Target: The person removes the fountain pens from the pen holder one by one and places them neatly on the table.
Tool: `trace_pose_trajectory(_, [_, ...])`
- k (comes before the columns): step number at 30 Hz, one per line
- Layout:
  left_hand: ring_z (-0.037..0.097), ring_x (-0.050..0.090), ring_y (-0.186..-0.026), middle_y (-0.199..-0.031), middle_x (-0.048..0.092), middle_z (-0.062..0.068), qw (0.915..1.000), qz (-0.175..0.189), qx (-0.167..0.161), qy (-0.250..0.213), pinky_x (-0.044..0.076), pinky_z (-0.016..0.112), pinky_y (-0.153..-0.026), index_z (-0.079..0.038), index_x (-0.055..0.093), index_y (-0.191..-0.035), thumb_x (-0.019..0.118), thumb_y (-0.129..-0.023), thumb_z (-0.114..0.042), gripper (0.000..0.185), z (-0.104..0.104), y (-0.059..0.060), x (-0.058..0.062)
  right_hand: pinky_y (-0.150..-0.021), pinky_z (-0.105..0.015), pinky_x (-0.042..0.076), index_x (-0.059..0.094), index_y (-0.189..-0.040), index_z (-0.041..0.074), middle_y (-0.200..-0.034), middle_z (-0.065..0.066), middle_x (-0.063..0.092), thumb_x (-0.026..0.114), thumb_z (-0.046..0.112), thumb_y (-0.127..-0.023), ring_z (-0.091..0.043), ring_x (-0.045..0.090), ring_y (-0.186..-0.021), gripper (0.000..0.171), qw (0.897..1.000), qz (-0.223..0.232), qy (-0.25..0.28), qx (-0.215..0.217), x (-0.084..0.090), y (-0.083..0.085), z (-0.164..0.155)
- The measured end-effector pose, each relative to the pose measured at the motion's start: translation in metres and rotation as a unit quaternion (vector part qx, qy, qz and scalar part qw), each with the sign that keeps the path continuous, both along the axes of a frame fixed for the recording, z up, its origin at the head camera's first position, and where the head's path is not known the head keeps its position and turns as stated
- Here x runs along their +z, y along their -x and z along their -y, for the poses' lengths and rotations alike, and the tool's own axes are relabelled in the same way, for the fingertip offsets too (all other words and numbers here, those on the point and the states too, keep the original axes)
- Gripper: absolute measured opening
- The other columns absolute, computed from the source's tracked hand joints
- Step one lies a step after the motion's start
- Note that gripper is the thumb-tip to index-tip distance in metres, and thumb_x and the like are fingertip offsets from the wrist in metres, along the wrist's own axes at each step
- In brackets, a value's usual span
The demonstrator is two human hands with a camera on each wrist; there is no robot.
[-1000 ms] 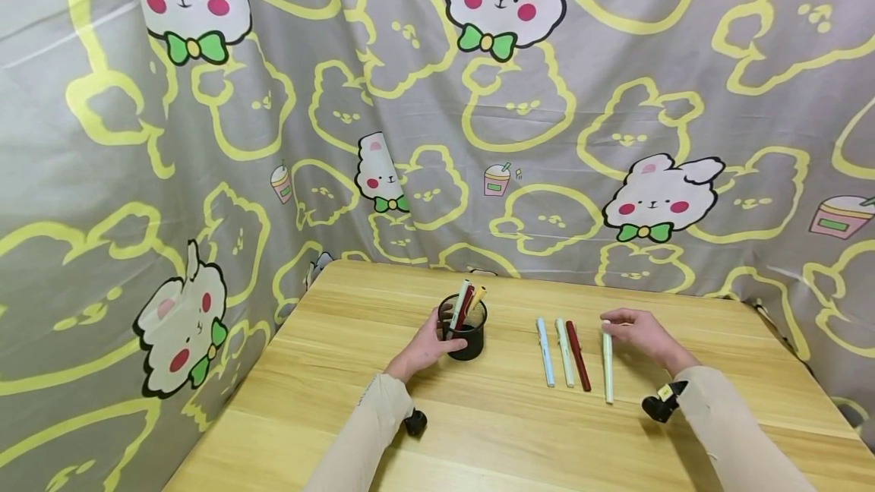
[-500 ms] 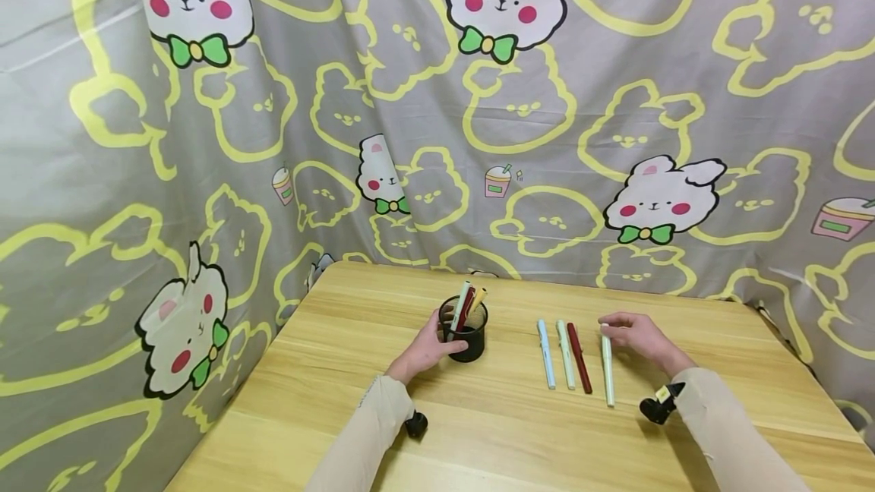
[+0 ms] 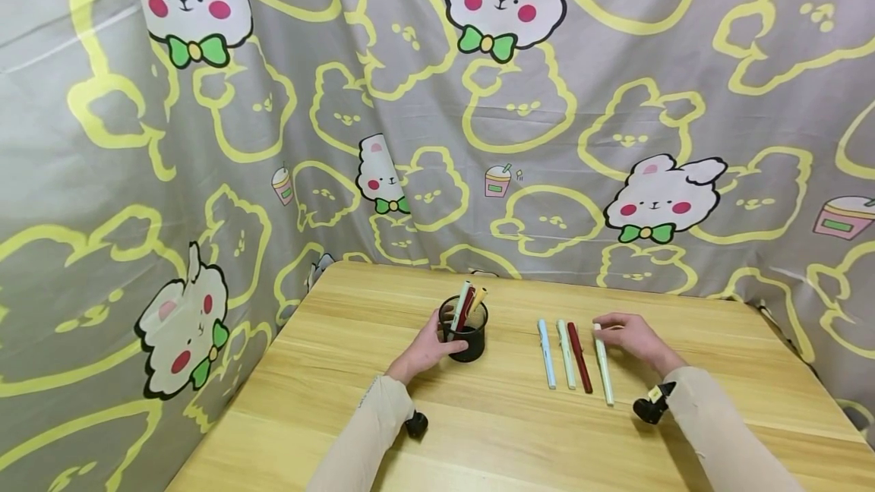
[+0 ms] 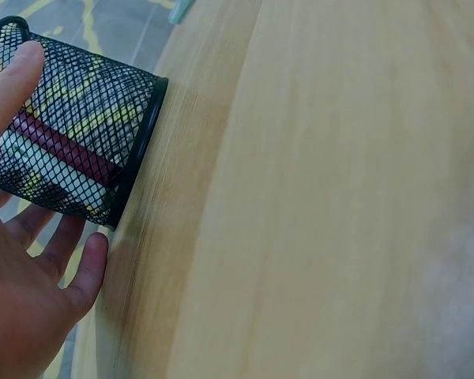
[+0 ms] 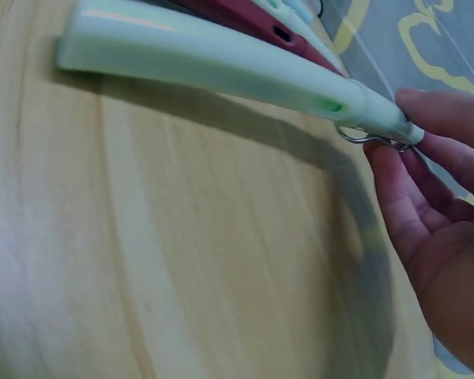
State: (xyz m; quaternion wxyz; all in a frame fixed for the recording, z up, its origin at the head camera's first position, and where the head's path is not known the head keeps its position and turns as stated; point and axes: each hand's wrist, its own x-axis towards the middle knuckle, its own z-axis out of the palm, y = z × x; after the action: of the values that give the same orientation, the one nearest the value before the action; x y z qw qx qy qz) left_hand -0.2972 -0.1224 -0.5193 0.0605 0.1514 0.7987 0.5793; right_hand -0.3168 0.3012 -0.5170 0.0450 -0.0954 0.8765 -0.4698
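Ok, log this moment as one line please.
left hand: holds mesh pen cup | right hand: pinches cap end of pale green pen | three pens beside it | table

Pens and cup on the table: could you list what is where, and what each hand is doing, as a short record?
table: light wood
cup: black mesh, holding several pens
left hand: holds the cup's side
row of pens: blue, pale green, dark red, lying side by side
fourth pen: pale green, right of the row, slightly slanted
right hand: fingertips on the fourth pen's far end
backdrop: grey cloth with bunnies
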Motion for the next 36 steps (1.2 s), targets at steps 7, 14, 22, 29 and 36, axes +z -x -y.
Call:
trace_pose_trajectory(7, [0.036,0.048,-0.117,-0.131,0.048,0.018,1.0,-0.003,-0.001,-0.002,0.039,0.049,-0.096,-0.008,0.028,-0.144,0.077,-0.08,-0.02,0.082,0.001,0.001,-0.001,-0.071,-0.028,0.05,0.059,-0.119,-0.009,-0.106,-0.02,0.064,0.07,0.019,-0.087,-0.021,0.06,-0.09,0.044,1.0,-0.015,0.0,0.0,-0.004,0.002,0.007])
trace_pose_trajectory(14, [0.034,0.046,-0.119,-0.134,0.045,0.016,1.0,0.005,-0.002,0.001,0.038,0.048,-0.097,-0.009,0.028,-0.145,0.076,-0.081,-0.023,0.081,0.001,0.0,0.001,-0.068,-0.028,0.05,0.058,-0.118,-0.01,-0.102,-0.017,0.064,0.069,0.018,-0.088,-0.019,0.059,-0.086,0.042,1.0,-0.009,-0.001,0.003,-0.005,0.002,0.013])
trace_pose_trajectory(22, [0.034,0.045,-0.12,-0.135,0.045,0.016,1.0,0.005,-0.004,0.003,0.038,0.049,-0.097,-0.009,0.027,-0.146,0.075,-0.083,-0.02,0.08,0.001,0.0,0.001,-0.064,-0.029,0.05,0.059,-0.116,-0.011,-0.1,-0.018,0.064,0.068,0.013,-0.088,-0.019,0.06,-0.081,0.038,1.0,-0.007,0.005,-0.008,-0.008,0.004,0.014])
trace_pose_trajectory(29, [0.035,0.047,-0.119,-0.134,0.045,0.017,1.0,0.006,-0.004,-0.002,0.039,0.048,-0.096,-0.008,0.026,-0.146,0.076,-0.082,-0.019,0.081,0.0,0.001,0.0,-0.066,-0.029,0.05,0.06,-0.114,-0.009,-0.1,-0.017,0.065,0.069,0.016,-0.087,-0.018,0.061,-0.082,0.038,0.999,-0.008,-0.013,-0.03,-0.006,0.004,0.016])
trace_pose_trajectory(36, [0.035,0.048,-0.118,-0.135,0.045,0.017,0.9998,0.017,-0.001,-0.007,0.039,0.048,-0.097,-0.01,0.026,-0.146,0.076,-0.082,-0.019,0.082,0.0,0.001,0.0,-0.07,-0.03,0.049,0.062,-0.11,-0.009,-0.099,-0.018,0.067,0.07,0.014,-0.086,-0.027,0.062,-0.088,0.034,0.999,-0.029,-0.036,-0.028,-0.004,0.003,0.019])
